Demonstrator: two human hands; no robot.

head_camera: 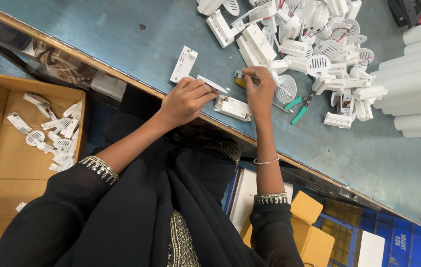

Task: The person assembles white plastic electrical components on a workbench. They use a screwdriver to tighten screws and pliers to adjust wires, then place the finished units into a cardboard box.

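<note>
Quickly, head view only. Left hand (185, 101) pinches a thin white plastic strip (212, 84) at its near end, fingers closed on it, held just above the blue table (121, 39) edge. Right hand (260, 91) is closed round a slim tool with a yellow handle (240, 79), tip hidden behind the fingers — kind of tool, cannot tell. Between and just below the hands lies a small white rectangular module (233, 108) with a printed label on top, flat on the table.

Handling, as a guess: strip looks light, stiff but thin, likely snaps if bent — best held by the edges near one end. Module looks like light hard plastic, smooth, take it by the long sides.

Around: a flat white bracket (184, 64) left of the hands, a heap of white housings and round grilles (314, 44) beyond, green-handled pliers (299, 106) right of the module, white tubes (418, 94) stacked far right.

Packages: open brown cardboard box (3, 163) at left holding white parts; smaller yellowish carton (309, 232) below the table; blue crate (393, 237) with white lettering at lower right.
</note>
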